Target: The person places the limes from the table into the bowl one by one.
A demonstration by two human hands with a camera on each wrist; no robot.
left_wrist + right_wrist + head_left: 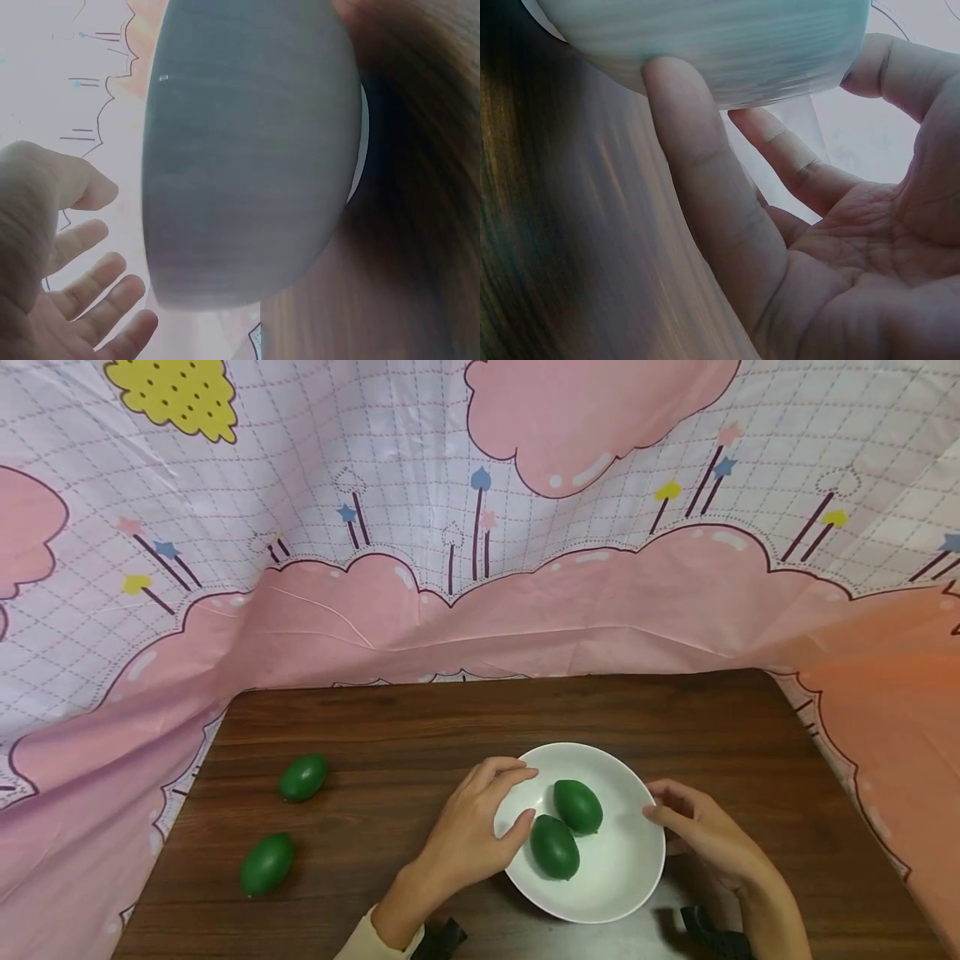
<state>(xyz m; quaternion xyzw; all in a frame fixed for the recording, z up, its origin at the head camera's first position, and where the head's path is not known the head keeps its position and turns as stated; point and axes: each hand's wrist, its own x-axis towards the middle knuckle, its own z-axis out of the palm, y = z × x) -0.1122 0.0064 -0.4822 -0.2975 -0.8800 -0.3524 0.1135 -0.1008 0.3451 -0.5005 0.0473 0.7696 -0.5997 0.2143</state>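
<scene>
A white bowl [622, 877] stands on the table with two green limes [577, 807] in it, touching each other. My left hand [476, 822] is over the bowl's left rim, fingers spread and holding nothing; the thumb overlaps the nearer lime in the bowl's edge region. In the left wrist view the bowl's grey-looking outer wall [247, 165] is beside the loose fingers. At the right rim, my right hand [705, 835] holds the bowl, thumb at the rim and fingers [697, 142] against the outer wall.
Two more limes lie on the left of the dark wooden table [420, 718], one farther back [303, 777] and one nearer [267, 864]. A patterned pink and white cloth [450, 643] hangs behind and around the table. Black straps [716, 935] show near both wrists.
</scene>
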